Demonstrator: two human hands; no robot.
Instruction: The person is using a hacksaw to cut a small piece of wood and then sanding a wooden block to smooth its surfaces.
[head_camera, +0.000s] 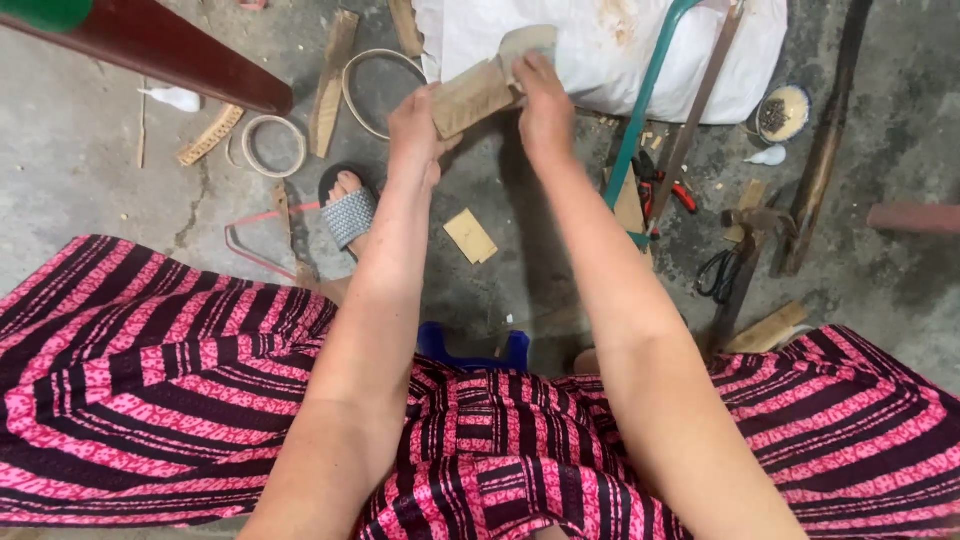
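The small flat wood piece (472, 97), probably light, stiff and rough-faced, is held in the air above the concrete floor (90, 180), the left hand (415, 130) pinching its lower end, the right hand (545, 105) closed on its top, edges offering the surest grip.

Concrete floor (80, 190) bears hoops (274, 146), wood scraps (470, 236), scissors (716, 274)

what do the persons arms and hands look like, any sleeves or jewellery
Both forearms are bare up to the picture's edge, with no sleeve in view. The left hand and right hand wear no gloves, and no ring, watch or bracelet shows. The only clothing seen is a pink and black striped garment over the lap, and a grey woven sandal on one foot.
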